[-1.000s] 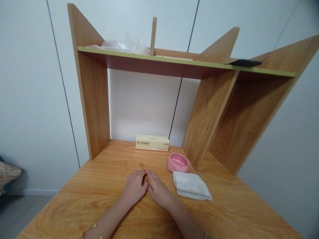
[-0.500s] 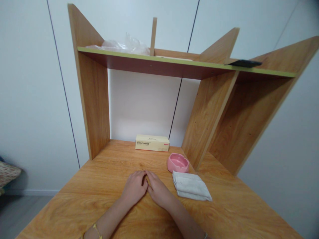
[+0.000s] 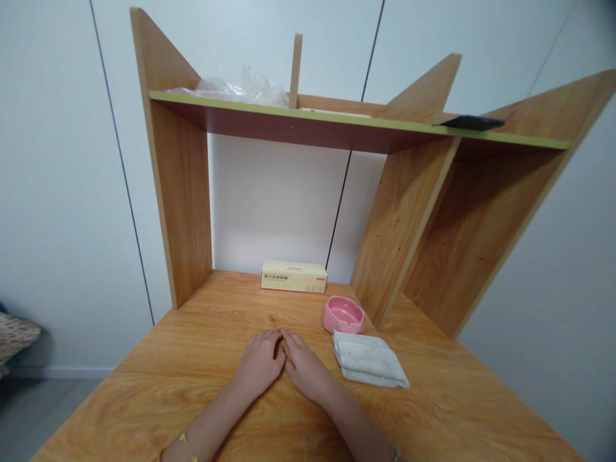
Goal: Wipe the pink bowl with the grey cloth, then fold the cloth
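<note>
My left hand [image 3: 261, 360] and my right hand [image 3: 304, 366] rest palm down on the wooden desk [image 3: 183, 378], meeting at the fingertips and thumbs. A small dark gap shows between them. Neither hand is seen holding anything; the fingers lie fairly flat and the undersides are hidden. To the right of my right hand lies a folded light grey cloth [image 3: 369, 359]. Just behind the cloth sits a pink ashtray [image 3: 343, 316] with notches in its rim. A cream-coloured box [image 3: 294, 277] with printed characters stands farther back.
A wooden shelf unit [image 3: 185, 205] rises at the back of the desk, with an upright divider [image 3: 404, 224] to the right. Its upper shelf bears a clear plastic bag [image 3: 245, 88] and a flat dark object [image 3: 473, 122]. Patterned fabric [image 3: 17, 337] shows at the far left.
</note>
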Demonstrator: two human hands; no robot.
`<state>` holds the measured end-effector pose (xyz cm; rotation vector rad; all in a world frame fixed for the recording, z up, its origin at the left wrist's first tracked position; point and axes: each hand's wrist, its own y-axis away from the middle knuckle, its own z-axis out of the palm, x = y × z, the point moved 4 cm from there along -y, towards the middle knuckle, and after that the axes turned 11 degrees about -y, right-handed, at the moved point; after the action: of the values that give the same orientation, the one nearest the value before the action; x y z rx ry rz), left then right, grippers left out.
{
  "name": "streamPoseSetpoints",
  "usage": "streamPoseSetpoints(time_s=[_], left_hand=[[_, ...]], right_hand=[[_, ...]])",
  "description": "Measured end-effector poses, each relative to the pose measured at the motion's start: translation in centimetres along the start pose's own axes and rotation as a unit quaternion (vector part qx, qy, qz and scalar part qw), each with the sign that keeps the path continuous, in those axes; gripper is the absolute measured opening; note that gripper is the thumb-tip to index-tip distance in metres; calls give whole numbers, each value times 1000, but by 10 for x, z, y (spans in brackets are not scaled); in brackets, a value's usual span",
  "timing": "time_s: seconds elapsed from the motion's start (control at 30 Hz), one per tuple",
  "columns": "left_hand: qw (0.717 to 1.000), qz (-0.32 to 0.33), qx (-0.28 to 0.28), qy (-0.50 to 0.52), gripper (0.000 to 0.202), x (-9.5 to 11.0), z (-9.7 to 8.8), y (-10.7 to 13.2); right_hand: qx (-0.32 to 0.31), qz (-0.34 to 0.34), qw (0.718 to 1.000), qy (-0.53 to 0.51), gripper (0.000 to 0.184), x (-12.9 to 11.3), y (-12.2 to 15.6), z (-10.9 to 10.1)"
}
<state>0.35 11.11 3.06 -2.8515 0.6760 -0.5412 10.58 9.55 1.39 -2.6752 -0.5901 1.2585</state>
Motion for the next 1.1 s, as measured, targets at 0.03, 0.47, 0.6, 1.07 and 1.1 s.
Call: streamPoseSetpoints(time_s=[0.03, 0.47, 0.6, 1.07, 1.1], left_hand=[[1000, 1, 0, 1, 36, 0, 0, 0], [1000, 2, -1, 4, 36, 0, 1, 0], [1000, -2, -1, 7, 37, 0, -1, 1], [1000, 2, -3, 4, 37, 1, -2, 1], [1000, 2, -4, 4, 37, 1, -1, 1]], right_hand=[[1, -2, 1000, -4, 54, 0, 0, 0], [1, -2, 1000, -1, 52, -3, 0, -2], [-1, 1, 1000, 0, 52, -3, 0, -1], [-13, 8, 1000, 17, 52, -5, 1, -2], [-12, 9, 1000, 17, 52, -5, 1, -2]])
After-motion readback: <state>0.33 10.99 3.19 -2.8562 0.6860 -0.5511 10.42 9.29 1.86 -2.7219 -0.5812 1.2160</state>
